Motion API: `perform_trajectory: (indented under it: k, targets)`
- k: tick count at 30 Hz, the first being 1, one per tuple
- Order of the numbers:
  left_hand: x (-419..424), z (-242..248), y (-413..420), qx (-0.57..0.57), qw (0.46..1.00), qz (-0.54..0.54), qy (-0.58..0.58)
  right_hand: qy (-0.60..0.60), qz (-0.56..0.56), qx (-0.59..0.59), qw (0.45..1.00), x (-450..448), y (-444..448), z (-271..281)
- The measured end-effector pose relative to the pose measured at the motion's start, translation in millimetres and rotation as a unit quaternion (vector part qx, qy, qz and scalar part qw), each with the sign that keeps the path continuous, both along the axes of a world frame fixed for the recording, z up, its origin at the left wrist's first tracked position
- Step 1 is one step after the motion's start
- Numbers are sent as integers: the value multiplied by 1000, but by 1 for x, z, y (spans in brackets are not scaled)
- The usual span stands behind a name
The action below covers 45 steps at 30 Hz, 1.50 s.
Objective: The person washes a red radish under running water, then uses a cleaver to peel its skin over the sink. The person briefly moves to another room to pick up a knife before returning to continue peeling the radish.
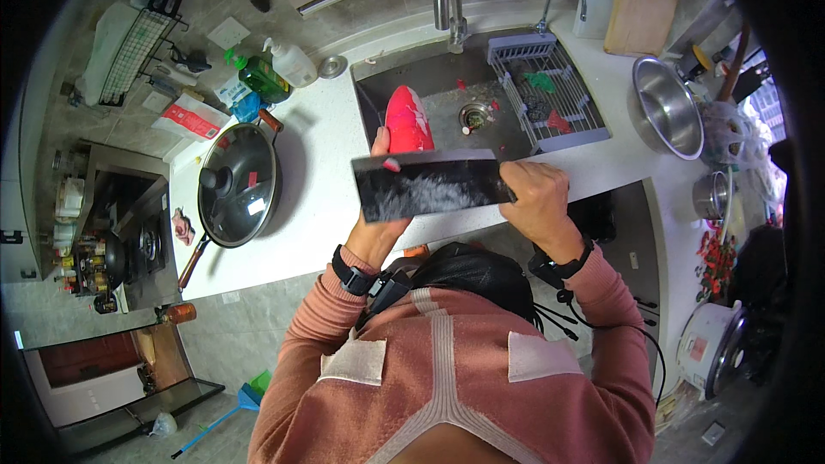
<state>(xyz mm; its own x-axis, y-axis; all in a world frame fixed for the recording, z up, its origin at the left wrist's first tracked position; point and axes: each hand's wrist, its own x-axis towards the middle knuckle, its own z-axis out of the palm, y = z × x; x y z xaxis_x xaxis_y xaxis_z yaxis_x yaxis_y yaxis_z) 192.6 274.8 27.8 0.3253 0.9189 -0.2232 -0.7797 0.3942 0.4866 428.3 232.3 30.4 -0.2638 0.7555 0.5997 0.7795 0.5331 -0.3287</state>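
Note:
My right hand (538,196) grips the handle of a broad kitchen cleaver (428,187), its blade spanning leftwards across the front rim of the sink. A large red radish (407,116) rises behind the blade, with pale patches on one side where the skin is off. My left hand (380,235) holds the radish from below; the blade hides most of its fingers, though the thumb shows on the radish's left side. A small red-and-white piece (391,164) lies at the blade's upper edge. Beneath the radish is the grey sink (445,113).
Red scraps lie around the sink drain (475,117). A metal drain rack (554,90) holds scrubbing pads on the right. The faucet (445,0) overhangs the back. A lidded pan (240,187) stands left, soap bottles (261,77) behind it, and a steel bowl (667,106) right.

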Motion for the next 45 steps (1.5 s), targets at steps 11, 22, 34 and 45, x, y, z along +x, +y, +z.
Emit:
perform_trajectory:
  k: [11, 22, 34, 45]
  targets:
    - [2, -3, 8, -20, 1000, -5, 14, -8, 13, -11, 1000, -2, 4, -1]
    - [1, 0, 13, -37, 999, 0, 25, -17, -61, -21, 998, -3, 16, -5]
    - [-2, 8, 17, -34, 999, -8, 14, 94, -204, -137, 965, 23, 41, -28]
    - [-8, -16, 20, -24, 1000, 10, 5, -22, -29, -19, 999, 0, 25, 9]
